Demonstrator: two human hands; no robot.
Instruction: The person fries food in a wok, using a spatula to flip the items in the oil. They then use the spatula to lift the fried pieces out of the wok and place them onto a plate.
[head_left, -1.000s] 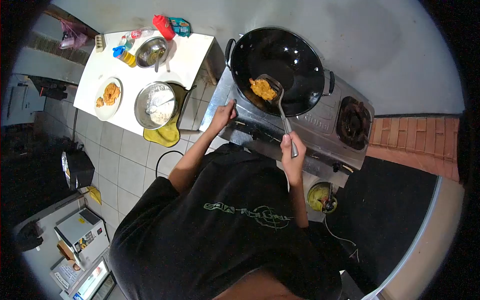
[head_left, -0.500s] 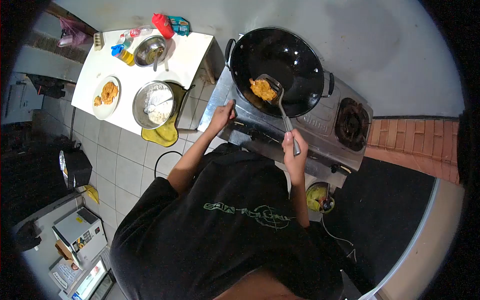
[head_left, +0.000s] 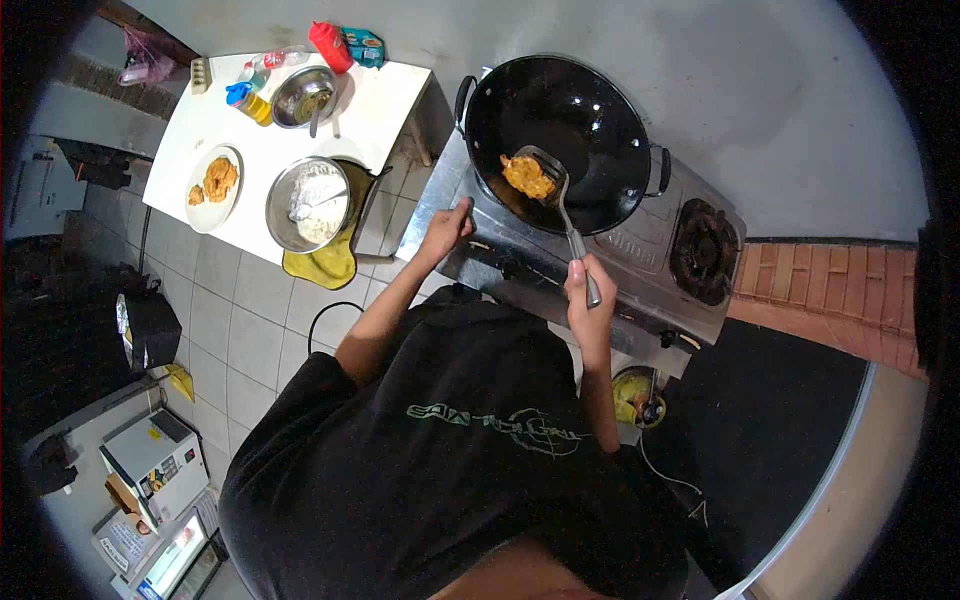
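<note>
My right hand (head_left: 590, 300) is closed round the grey handle of a metal spatula (head_left: 566, 215). A golden-brown fried piece (head_left: 526, 177) lies on the spatula's head, over the near left side of a black wok (head_left: 590, 110). The wok has two side handles and sits on the left burner of a steel gas stove (head_left: 640, 250). My left hand (head_left: 445, 235) is at the stove's front left edge, its fingers curled in and the thumb up. Whatever these fingers hold, if anything, is hidden.
On the left, a white table (head_left: 385, 110) bears a plate (head_left: 225, 205) of fried pieces, a bowl (head_left: 308, 205) of white flour, a steel bowl (head_left: 290, 97) with a utensil, and bottles. A yellow cloth (head_left: 325, 268) hangs off its edge. The right burner (head_left: 703, 250) is uncovered.
Hardly anything differs. The spatula and fried piece stay almost in place over the wok, and the whole view has shifted very slightly.
</note>
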